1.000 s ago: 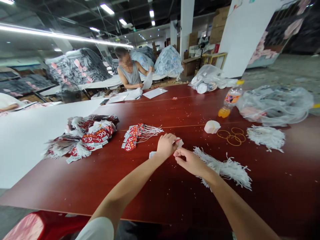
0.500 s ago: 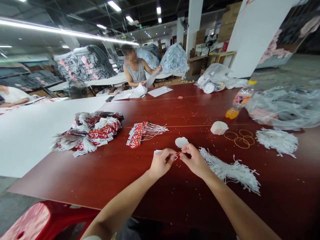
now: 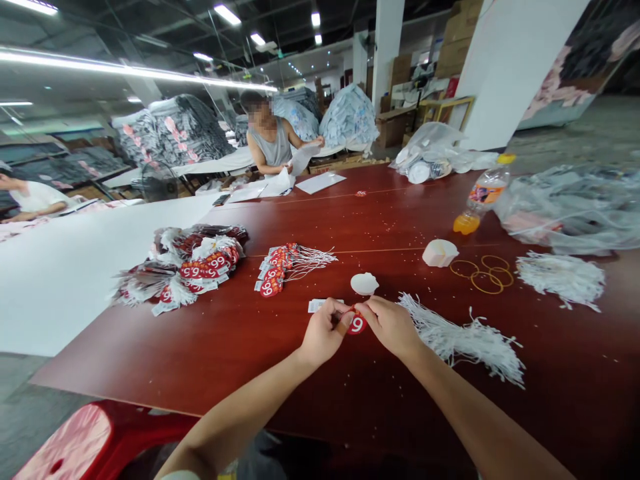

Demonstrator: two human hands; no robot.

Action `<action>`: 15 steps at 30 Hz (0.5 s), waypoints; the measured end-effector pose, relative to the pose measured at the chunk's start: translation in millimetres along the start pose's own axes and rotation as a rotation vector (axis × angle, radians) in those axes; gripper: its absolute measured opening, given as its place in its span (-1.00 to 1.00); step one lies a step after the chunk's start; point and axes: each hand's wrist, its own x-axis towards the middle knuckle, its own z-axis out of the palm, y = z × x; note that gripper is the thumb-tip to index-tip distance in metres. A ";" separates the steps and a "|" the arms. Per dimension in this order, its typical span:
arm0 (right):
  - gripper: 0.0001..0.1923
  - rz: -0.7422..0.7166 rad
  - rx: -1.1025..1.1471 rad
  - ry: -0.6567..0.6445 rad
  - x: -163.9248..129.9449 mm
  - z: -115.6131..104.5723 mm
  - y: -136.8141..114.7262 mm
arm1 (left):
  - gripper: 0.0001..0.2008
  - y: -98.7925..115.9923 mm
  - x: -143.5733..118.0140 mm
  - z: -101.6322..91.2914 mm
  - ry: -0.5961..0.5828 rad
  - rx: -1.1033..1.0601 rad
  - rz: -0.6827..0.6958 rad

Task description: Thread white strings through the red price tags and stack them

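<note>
Between my two hands is a red hang tag (image 3: 357,325) with white numerals, its face turned up toward me. My left hand (image 3: 324,335) pinches its upper left edge with thumb and fingertips. On the other side, my right hand (image 3: 393,325) is closed on its upper right edge. Just beyond the fingers lie a white label (image 3: 318,305) and a stack of pale rounded tags (image 3: 364,284). A bundle of white strings (image 3: 463,340) rests right of my right hand. Strung red tags (image 3: 274,270) lie in a row to the left.
A large heap of strung tags (image 3: 190,263) sits at the left. Toward the right are another pale tag stack (image 3: 440,253), rubber bands (image 3: 487,281), more white strings (image 3: 560,279), an orange drink bottle (image 3: 483,193) and plastic bags (image 3: 575,207). Across the table a person (image 3: 273,140) handles white sheets.
The red tag has tilted so that its numbered face shows more below my fingers. Both hands stay nearly in place, and the view has shifted slightly.
</note>
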 end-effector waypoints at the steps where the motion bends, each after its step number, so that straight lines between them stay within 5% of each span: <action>1: -0.57 -0.005 -0.004 -0.030 -0.2 0.9 0.8 | -0.83 -0.1 -1.6 -0.4 -0.009 0.023 -0.009; 6: -0.61 -0.022 0.035 -0.182 -4.1 3.6 -0.6 | -0.86 -7.1 -10.7 -5.3 -0.012 0.042 -0.032; 15: -0.87 -0.067 -0.027 -0.036 -7.7 -5.8 -17.6 | -0.89 -9.1 -24.1 2.9 0.052 -0.028 -0.079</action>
